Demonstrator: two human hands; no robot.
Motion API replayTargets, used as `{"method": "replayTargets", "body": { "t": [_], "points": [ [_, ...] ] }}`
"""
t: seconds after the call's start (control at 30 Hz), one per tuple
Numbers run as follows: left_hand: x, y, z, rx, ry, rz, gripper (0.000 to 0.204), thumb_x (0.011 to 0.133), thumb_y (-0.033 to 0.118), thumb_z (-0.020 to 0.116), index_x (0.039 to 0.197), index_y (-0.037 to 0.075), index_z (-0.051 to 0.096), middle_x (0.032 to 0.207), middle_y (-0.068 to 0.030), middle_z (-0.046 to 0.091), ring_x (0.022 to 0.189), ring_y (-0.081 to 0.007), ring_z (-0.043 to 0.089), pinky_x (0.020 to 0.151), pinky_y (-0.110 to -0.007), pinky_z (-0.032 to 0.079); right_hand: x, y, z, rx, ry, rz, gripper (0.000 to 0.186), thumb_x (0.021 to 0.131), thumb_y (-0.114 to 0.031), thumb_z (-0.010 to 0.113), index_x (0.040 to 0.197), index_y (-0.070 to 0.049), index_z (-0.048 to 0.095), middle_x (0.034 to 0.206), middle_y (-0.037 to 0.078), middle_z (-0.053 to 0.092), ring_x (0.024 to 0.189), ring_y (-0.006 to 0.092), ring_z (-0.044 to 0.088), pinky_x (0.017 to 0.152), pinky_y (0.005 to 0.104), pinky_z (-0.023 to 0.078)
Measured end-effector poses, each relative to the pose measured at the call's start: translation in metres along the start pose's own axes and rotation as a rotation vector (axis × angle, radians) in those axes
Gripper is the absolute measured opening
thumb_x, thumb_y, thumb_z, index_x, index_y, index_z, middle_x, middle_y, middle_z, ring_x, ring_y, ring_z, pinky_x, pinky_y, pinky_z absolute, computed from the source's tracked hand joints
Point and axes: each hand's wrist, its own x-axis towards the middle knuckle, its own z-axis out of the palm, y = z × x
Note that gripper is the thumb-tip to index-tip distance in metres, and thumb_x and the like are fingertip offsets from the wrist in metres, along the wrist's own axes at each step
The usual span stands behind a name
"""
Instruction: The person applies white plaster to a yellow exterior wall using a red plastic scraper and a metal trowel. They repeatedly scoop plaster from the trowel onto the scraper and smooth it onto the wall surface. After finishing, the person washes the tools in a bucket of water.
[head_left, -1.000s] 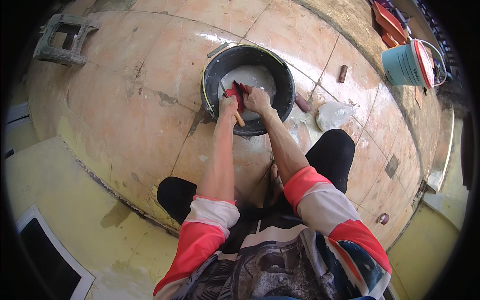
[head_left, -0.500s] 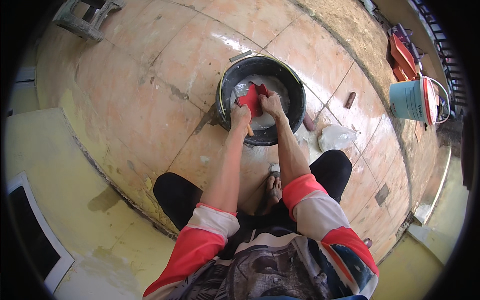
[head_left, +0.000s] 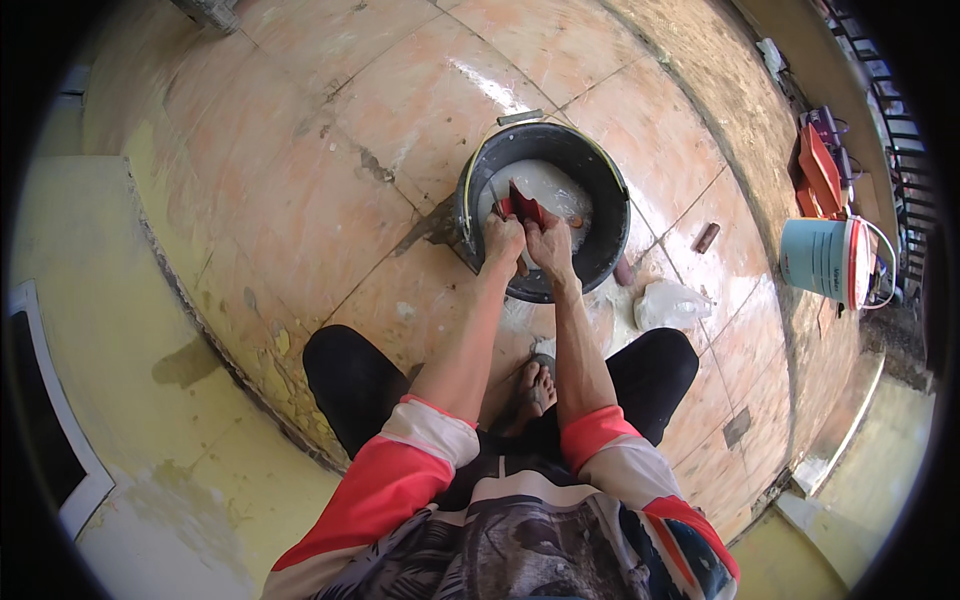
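Observation:
A black bucket (head_left: 612,235) stands on the tiles in front of me, with whitish wet material (head_left: 555,185) inside. Over its near side, my right hand (head_left: 549,246) grips a thin, bent red sheet (head_left: 527,206). Close beside it, my left hand (head_left: 504,241) is closed round a wooden-handled tool (head_left: 522,268) with a narrow blade pointing up; its exact kind is hidden by the fingers. The left fingers also touch the red sheet's edge. A small brown piece (head_left: 575,221) lies on the white material.
Right of the bucket lie a clear plastic bag (head_left: 672,305) and a short brown piece (head_left: 706,238). Farther right stand a light-blue pail (head_left: 815,262) and a red dustpan-like object (head_left: 819,170). A yellow wall (head_left: 90,250) borders the left.
Both hands have drawn closer together and lower over the bucket's near side. The red sheet is folded more narrowly. The view has shifted slightly, placing the bucket farther right.

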Motion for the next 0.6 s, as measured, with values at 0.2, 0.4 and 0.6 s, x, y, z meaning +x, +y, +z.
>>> {"method": "replayTargets", "body": {
  "t": [0.2, 0.4, 0.6],
  "points": [
    [-0.007, -0.006, 0.008, 0.217, 0.046, 0.044, 0.044, 0.097, 0.025, 0.048, 0.125, -0.007, 0.049, 0.121, -0.0273, 0.06, 0.11, -0.0381, 0.062, 0.092, -0.045, 0.05, 0.015, 0.012, 0.009, -0.165, 0.047, 0.048, 0.041, 0.085, -0.019, 0.054, 0.123, -0.01, 0.066, 0.104, 0.025, 0.069, 0.098, 0.0422, 0.066, 0.086, 0.0476, 0.051],
    [0.034, -0.024, -0.015, -0.139, 0.1, -0.157, 0.041, 0.09, 0.014, 0.046, 0.127, -0.004, 0.05, 0.118, -0.0277, 0.059, 0.105, -0.0361, 0.064, 0.083, -0.044, 0.053, 0.013, -0.001, 0.008, -0.158, -0.034, 0.032, 0.037, 0.084, -0.021, 0.057, 0.118, -0.014, 0.069, 0.1, 0.022, 0.07, 0.096, 0.0425, 0.066, 0.084, 0.0493, 0.051],
    [0.028, -0.008, 0.017, 0.14, 0.159, -0.163, 0.046, 0.09, 0.017, 0.045, 0.127, -0.009, 0.048, 0.118, -0.0308, 0.059, 0.109, -0.0408, 0.061, 0.089, -0.045, 0.051, 0.039, 0.043, 0.006, -0.202, 0.149, 0.117, 0.035, 0.084, -0.021, 0.061, 0.117, -0.012, 0.068, 0.098, 0.022, 0.071, 0.095, 0.0417, 0.066, 0.083, 0.0492, 0.052]
  ]
}}
